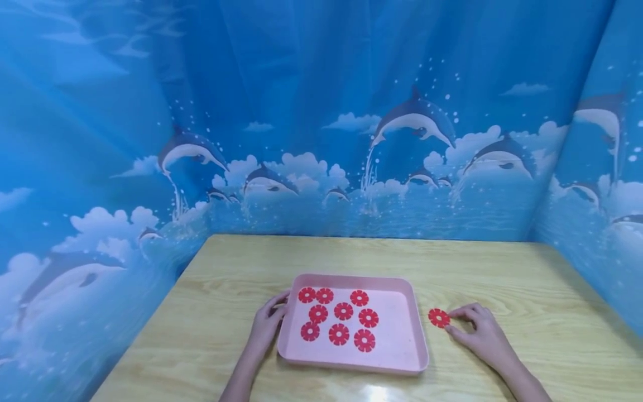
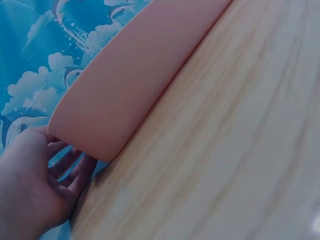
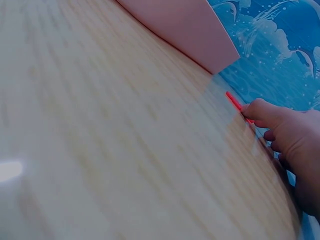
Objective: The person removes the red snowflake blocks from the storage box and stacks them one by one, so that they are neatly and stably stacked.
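Note:
A pink rectangular tray (image 1: 397, 357) lies on the table with several red interlocking discs (image 1: 339, 334) inside, mostly toward its left and middle. My left hand (image 1: 266, 324) holds the tray's left side, its fingers bent at the wall; in the left wrist view this hand (image 2: 35, 180) is at the tray's corner, some fingertips hidden. Right of the tray, my right hand (image 1: 479, 335) pinches one red notched disc (image 1: 439, 318) between thumb and fingers. The right wrist view shows that disc (image 3: 233, 101) edge-on, close above the tabletop, apart from the tray.
The light wood-grain table (image 1: 241, 262) extends around the tray. A blue curtain (image 1: 321, 111) printed with dolphins and clouds hangs behind the table and along both sides.

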Demonstrator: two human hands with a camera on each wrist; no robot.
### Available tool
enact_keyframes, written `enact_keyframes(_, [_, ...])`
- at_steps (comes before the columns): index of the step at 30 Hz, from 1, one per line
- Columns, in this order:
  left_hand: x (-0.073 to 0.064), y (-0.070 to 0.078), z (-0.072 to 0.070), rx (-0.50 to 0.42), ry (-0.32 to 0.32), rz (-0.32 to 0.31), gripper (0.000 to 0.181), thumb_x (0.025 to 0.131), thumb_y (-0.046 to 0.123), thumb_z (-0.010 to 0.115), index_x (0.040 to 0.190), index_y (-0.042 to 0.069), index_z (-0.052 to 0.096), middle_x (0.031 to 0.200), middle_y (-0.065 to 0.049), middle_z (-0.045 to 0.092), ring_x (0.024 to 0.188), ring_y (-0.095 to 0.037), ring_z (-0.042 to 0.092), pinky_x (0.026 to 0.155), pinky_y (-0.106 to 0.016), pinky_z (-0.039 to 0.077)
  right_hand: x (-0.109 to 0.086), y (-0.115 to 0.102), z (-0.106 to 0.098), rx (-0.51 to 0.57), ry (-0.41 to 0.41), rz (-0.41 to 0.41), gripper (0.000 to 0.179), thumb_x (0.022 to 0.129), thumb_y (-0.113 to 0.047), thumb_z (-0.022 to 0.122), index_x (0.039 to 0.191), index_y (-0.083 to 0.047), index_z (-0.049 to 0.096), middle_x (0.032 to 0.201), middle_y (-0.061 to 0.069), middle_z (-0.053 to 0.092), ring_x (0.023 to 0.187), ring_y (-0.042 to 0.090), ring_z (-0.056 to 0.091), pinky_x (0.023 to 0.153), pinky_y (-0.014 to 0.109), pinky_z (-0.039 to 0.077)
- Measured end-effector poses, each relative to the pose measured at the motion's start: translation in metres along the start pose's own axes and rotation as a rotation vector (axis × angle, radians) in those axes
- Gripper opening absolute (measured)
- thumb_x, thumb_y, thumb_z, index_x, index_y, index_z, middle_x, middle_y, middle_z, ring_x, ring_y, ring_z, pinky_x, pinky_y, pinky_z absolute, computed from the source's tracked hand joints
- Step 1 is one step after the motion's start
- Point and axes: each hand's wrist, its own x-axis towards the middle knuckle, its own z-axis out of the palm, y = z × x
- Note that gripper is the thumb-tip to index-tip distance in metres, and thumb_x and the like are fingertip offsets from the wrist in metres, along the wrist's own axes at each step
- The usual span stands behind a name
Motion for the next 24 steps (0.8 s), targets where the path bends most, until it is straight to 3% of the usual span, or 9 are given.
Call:
enact_keyframes(6, [-0.001,-0.001,-0.001,-0.001,-0.008,-0.003,0.037,0.09,0.009,0.053,0.126,0.0,0.053,0.118,-0.021,0.052,0.098,-0.03,0.056,0.079,-0.033,0.051,0.003,-0.005,-0.004,0.03,0.028,-0.019,0.028,0.068,-0.013,0.08,0.093,-0.009,0.068,0.089,-0.003,0.057,0.08,0.012,0.049,0.066,0.021,0.044])
enact_keyframes(11, [-0.002,0.0,-0.002,0.002,-0.005,0.0,0.037,0.09,0.008,0.053,0.126,-0.001,0.053,0.117,-0.021,0.052,0.097,-0.03,0.056,0.079,-0.033,0.051,0.006,-0.029,-0.005,0.081,0.042,-0.06,0.027,0.069,-0.009,0.079,0.093,-0.01,0.067,0.09,-0.004,0.06,0.081,0.01,0.049,0.067,0.018,0.043])
enact_keyframes(18, [-0.001,0.002,-0.004,-0.012,-0.003,0.017,0.036,0.09,0.007,0.054,0.124,-0.003,0.053,0.114,-0.021,0.053,0.096,-0.031,0.056,0.079,-0.034,0.051,0.018,-0.08,0.005,0.2,-0.048,-0.173,0.03,0.068,-0.005,0.078,0.094,-0.012,0.067,0.091,-0.007,0.059,0.079,0.016,0.049,0.059,0.027,0.048])
enact_keyframes(21, [0.0,0.0,-0.003,-0.021,-0.009,0.021,0.036,0.09,0.007,0.054,0.124,-0.003,0.053,0.114,-0.022,0.054,0.096,-0.03,0.057,0.078,-0.032,0.052,0.023,-0.095,0.013,0.241,-0.106,-0.222,0.029,0.069,-0.007,0.078,0.095,-0.015,0.066,0.091,-0.007,0.059,0.081,0.014,0.05,0.062,0.028,0.049])
enact_keyframes(24, [0.0,0.0,-0.002,-0.037,-0.016,0.019,0.036,0.09,0.007,0.055,0.124,-0.004,0.053,0.114,-0.022,0.053,0.095,-0.031,0.057,0.077,-0.032,0.052,0.026,-0.106,0.022,0.271,-0.208,-0.216,0.025,0.073,-0.013,0.077,0.096,-0.016,0.065,0.091,-0.006,0.059,0.085,0.016,0.052,0.069,0.033,0.05])
